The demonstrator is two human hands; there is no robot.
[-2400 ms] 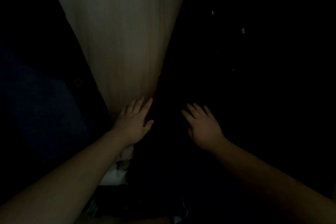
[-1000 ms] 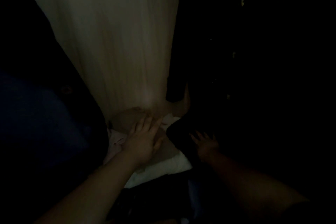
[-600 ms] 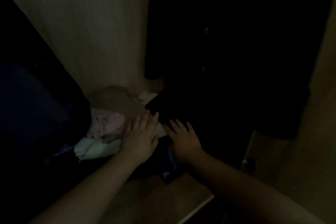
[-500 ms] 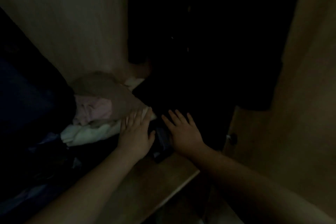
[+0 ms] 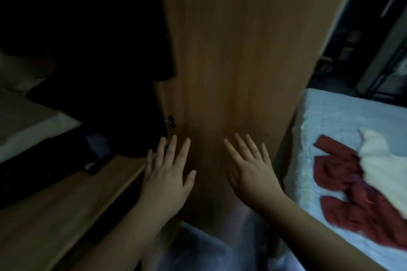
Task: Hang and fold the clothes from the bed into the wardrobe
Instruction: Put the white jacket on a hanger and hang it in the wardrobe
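My left hand (image 5: 168,175) and my right hand (image 5: 251,171) are both held out flat with straight fingers in front of the brown wooden wardrobe panel (image 5: 237,55); neither holds anything. To the left lies the dark wardrobe interior, where dark hanging clothes (image 5: 105,46) and a dark folded garment (image 5: 44,160) on the wooden shelf (image 5: 72,202) are barely visible. On the bed (image 5: 343,121) at the right lie a dark red garment (image 5: 352,196) and a white garment (image 5: 381,165) partly over it.
A small metal fitting (image 5: 169,120) sticks out at the panel's left edge. Pale cloth (image 5: 33,123) lies at the far left inside the wardrobe. Dark furniture (image 5: 378,35) stands behind the bed.
The view has swung right, from the wardrobe's clothes pile to the wooden panel and the bed. Both hands have left the folded clothes and now hover flat before the panel.
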